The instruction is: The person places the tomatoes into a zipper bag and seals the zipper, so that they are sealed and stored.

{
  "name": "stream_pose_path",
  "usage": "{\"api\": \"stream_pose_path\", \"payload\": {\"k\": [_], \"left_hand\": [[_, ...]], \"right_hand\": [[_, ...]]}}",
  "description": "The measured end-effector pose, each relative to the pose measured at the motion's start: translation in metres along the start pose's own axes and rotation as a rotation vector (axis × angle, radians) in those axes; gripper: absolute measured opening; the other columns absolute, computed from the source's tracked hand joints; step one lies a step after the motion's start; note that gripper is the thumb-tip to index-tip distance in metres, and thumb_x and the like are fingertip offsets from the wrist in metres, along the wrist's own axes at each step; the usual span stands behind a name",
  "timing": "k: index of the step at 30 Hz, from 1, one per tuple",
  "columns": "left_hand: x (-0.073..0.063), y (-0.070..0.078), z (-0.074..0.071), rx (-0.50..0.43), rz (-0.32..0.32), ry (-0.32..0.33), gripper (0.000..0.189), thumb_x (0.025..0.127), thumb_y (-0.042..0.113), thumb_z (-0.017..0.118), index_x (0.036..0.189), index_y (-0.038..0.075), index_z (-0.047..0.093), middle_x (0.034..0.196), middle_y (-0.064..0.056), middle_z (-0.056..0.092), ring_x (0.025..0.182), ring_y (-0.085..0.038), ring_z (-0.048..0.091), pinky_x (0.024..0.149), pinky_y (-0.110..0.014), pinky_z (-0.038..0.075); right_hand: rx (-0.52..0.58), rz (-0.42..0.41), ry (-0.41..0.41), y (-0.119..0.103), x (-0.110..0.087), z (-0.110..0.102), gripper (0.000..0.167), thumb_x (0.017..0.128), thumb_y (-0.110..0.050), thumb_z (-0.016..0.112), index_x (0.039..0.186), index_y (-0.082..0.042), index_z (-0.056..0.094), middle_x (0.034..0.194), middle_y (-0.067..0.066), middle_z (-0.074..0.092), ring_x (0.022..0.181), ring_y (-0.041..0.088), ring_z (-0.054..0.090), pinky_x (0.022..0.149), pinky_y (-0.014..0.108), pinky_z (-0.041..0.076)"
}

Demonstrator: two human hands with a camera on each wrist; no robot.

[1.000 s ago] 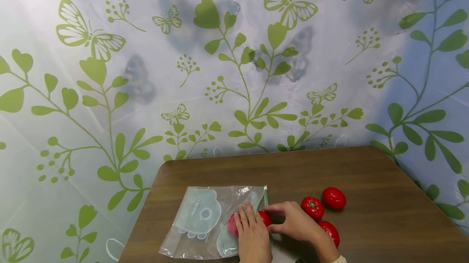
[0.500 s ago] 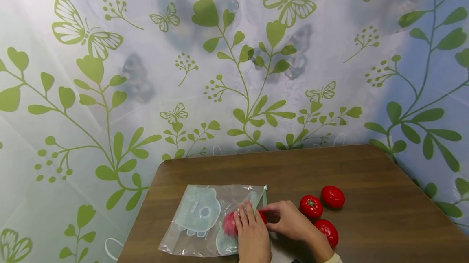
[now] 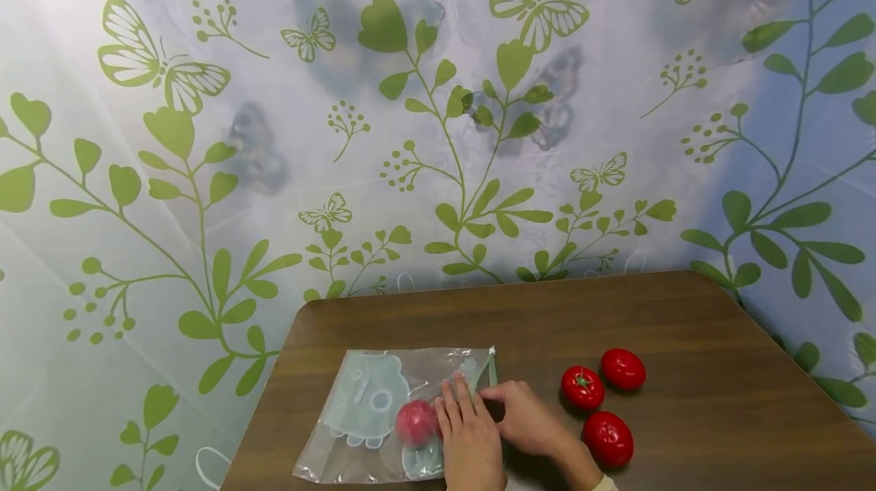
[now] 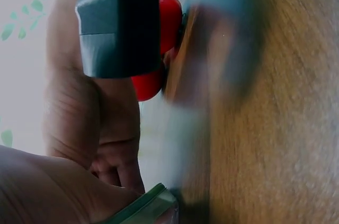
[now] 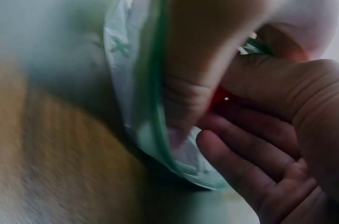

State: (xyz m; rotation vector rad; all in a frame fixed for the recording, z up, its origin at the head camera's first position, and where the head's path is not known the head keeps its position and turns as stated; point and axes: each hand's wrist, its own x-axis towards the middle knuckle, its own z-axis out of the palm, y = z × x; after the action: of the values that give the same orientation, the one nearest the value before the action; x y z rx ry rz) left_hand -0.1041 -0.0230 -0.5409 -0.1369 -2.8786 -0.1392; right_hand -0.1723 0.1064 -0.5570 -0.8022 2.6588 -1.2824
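A clear zip bag (image 3: 342, 449) with a pale green animal print lies on the table. My left hand (image 3: 468, 441) rests across it; in the right wrist view its thumb (image 5: 183, 97) hooks inside the green-edged mouth, holding the upper layer. My right hand (image 3: 523, 419) is at the bag's mouth on the right, its fingers partly in the opening. Between its thumb and fingers shows a bit of a red tomato (image 5: 218, 97), mostly hidden. Another tomato (image 3: 416, 422) lies inside the bag, left of my left hand. Near my right forearm sits a loose tomato (image 3: 607, 438).
Two more shiny tomatoes, one with a green stem top (image 3: 582, 388) and one behind it (image 3: 623, 369), sit right of my right hand. The brown wooden table (image 3: 712, 369) ends at a patterned curtain (image 3: 438, 172). A dark wrist camera (image 4: 122, 28) appears in the left wrist view.
My right hand has moved left into the bag's mouth, and the tomato at its fingertips has gone from sight in the head view. The tomato inside the bag has shifted left.
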Motion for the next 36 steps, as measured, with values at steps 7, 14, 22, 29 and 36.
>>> {"api": "stream_pose_path", "payload": {"k": [7, 14, 22, 29, 36], "left_hand": [[-0.001, -0.001, -0.002, 0.022, 0.0, 0.004, 0.097, 0.056, 0.019, 0.103, 0.142, -0.004, 0.064, 0.165, -0.028, 0.048, 0.154, -0.051, 0.045, 0.125, -0.063, 0.039], [0.001, -0.001, -0.005, -0.023, -0.018, -0.055, 0.094, 0.058, 0.014, 0.102, 0.143, -0.002, 0.064, 0.167, -0.028, 0.045, 0.156, -0.051, 0.042, 0.126, -0.065, 0.036], [0.002, -0.002, -0.005, -0.001, -0.006, -0.068, 0.094, 0.061, 0.019, 0.103, 0.144, -0.002, 0.064, 0.167, -0.027, 0.045, 0.156, -0.05, 0.042, 0.127, -0.065, 0.036], [0.002, -0.003, -0.004, 0.008, -0.003, -0.07, 0.105, 0.052, 0.024, 0.106, 0.144, -0.001, 0.062, 0.167, -0.027, 0.045, 0.156, -0.049, 0.042, 0.126, -0.064, 0.036], [0.001, -0.003, -0.003, 0.018, -0.005, -0.045, 0.1, 0.054, 0.022, 0.105, 0.143, 0.0, 0.064, 0.166, -0.026, 0.047, 0.154, -0.048, 0.045, 0.125, -0.063, 0.038]], "right_hand": [[0.104, 0.032, 0.022, -0.002, 0.0, 0.007, 0.027, 0.09, -0.019, 0.089, 0.116, -0.026, 0.085, 0.11, -0.014, 0.082, 0.098, -0.001, 0.07, 0.096, 0.029, 0.059], [0.09, -0.009, -0.03, 0.001, -0.003, -0.002, 0.029, 0.092, -0.021, 0.088, 0.121, -0.026, 0.084, 0.114, -0.016, 0.081, 0.103, -0.002, 0.07, 0.101, 0.028, 0.058], [0.194, 0.052, -0.103, -0.007, -0.018, -0.039, 0.041, 0.095, -0.024, 0.087, 0.133, -0.011, 0.079, 0.13, 0.007, 0.081, 0.114, 0.02, 0.08, 0.099, 0.041, 0.064], [0.205, 0.087, -0.083, -0.015, -0.038, -0.074, 0.046, 0.094, -0.026, 0.088, 0.136, -0.009, 0.076, 0.134, 0.011, 0.078, 0.12, 0.026, 0.078, 0.102, 0.04, 0.063], [0.148, 0.108, -0.048, -0.02, -0.059, -0.102, 0.05, 0.094, -0.037, 0.088, 0.137, -0.015, 0.076, 0.136, 0.01, 0.078, 0.122, 0.025, 0.078, 0.101, 0.044, 0.063]]}}
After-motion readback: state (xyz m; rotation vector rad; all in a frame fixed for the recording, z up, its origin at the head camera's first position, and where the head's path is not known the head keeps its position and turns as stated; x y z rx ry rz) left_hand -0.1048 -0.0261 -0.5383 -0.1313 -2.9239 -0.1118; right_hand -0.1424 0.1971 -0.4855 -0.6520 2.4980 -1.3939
